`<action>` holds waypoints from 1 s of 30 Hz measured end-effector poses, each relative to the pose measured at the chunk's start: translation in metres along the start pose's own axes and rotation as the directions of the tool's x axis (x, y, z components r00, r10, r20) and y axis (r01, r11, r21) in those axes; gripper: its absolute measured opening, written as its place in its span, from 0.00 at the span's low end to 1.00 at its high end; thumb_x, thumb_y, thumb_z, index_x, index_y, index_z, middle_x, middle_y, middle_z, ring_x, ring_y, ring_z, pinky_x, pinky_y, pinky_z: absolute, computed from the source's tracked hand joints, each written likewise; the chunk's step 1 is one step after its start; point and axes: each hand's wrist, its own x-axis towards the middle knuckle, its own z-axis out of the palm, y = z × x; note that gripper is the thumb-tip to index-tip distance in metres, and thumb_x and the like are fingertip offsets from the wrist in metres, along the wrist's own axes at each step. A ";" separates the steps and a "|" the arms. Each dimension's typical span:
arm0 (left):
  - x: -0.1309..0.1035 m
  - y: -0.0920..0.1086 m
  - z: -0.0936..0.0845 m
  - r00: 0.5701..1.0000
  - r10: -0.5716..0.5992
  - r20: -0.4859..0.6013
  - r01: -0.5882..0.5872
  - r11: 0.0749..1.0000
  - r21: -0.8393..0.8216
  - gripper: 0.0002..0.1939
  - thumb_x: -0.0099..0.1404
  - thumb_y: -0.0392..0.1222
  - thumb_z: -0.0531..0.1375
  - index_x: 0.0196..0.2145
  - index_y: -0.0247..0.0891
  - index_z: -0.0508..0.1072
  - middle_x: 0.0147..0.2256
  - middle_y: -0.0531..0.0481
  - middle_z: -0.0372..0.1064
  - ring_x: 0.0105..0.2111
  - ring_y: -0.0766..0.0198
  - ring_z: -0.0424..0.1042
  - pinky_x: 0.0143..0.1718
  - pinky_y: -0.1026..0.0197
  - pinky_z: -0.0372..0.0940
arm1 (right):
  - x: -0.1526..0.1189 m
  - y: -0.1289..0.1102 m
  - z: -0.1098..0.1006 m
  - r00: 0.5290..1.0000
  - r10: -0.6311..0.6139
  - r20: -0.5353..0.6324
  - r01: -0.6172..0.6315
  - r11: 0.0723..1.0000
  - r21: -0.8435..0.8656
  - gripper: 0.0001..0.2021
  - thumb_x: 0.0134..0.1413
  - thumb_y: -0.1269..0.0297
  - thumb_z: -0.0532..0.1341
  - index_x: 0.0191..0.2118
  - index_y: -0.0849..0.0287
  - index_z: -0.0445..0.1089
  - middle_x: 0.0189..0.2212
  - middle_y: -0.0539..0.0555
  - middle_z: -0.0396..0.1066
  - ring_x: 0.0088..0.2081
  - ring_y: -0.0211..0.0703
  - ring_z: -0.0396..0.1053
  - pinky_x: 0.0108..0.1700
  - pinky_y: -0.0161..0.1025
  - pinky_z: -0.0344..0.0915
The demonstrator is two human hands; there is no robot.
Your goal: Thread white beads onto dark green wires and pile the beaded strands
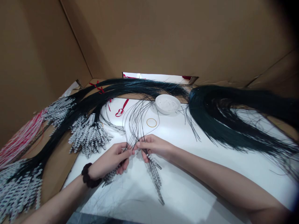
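My left hand (120,155), with a dark scrunchie (89,175) on its wrist, is closed on several thin black strands whose black-and-white beaded ends (110,177) hang beneath it. Beside it my right hand (150,146) pinches more black strands, with a striped beaded bunch (154,174) dangling below. The fingertips of both hands almost meet over the white table. Beyond them the loose strands (135,118) fan out in loops. A yellow rubber band (151,123) lies just past my right hand.
A white bowl (167,104) stands behind the hands. Large dark strand bundles (203,115) curve at the right; others with beaded ends (87,133) lie at the left, near pink-and-white strands (22,137). A red ribbon (121,109) rests on the table. Cardboard walls (149,37) enclose the back.
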 end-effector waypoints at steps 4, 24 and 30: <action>0.003 -0.001 0.001 0.994 0.031 -0.101 -0.037 0.998 -0.060 0.10 0.59 0.46 0.51 0.29 0.36 0.61 0.14 0.59 0.57 0.12 0.73 0.55 0.12 0.71 0.50 | 0.000 0.001 0.001 1.000 -0.012 -0.005 0.012 0.998 0.060 0.11 0.49 0.61 0.58 0.31 0.65 0.67 0.16 0.50 0.67 0.19 0.33 0.65 0.23 0.30 0.61; 0.020 0.006 0.001 0.963 0.117 -0.242 -0.151 0.980 -0.128 0.16 0.58 0.46 0.54 0.19 0.36 0.56 0.13 0.60 0.53 0.11 0.78 0.49 0.12 0.72 0.42 | 0.004 0.002 0.016 0.998 0.027 0.053 -0.023 0.997 -0.077 0.09 0.47 0.66 0.56 0.28 0.66 0.69 0.20 0.51 0.68 0.22 0.32 0.65 0.23 0.29 0.59; 0.020 0.007 -0.005 0.928 0.119 -0.353 -0.188 0.968 -0.168 0.14 0.57 0.46 0.55 0.21 0.36 0.56 0.15 0.61 0.51 0.11 0.78 0.47 0.11 0.72 0.40 | 0.000 0.003 0.011 0.972 0.082 0.219 -0.062 0.993 -0.097 0.12 0.49 0.63 0.56 0.32 0.67 0.71 0.25 0.54 0.70 0.26 0.31 0.67 0.28 0.29 0.60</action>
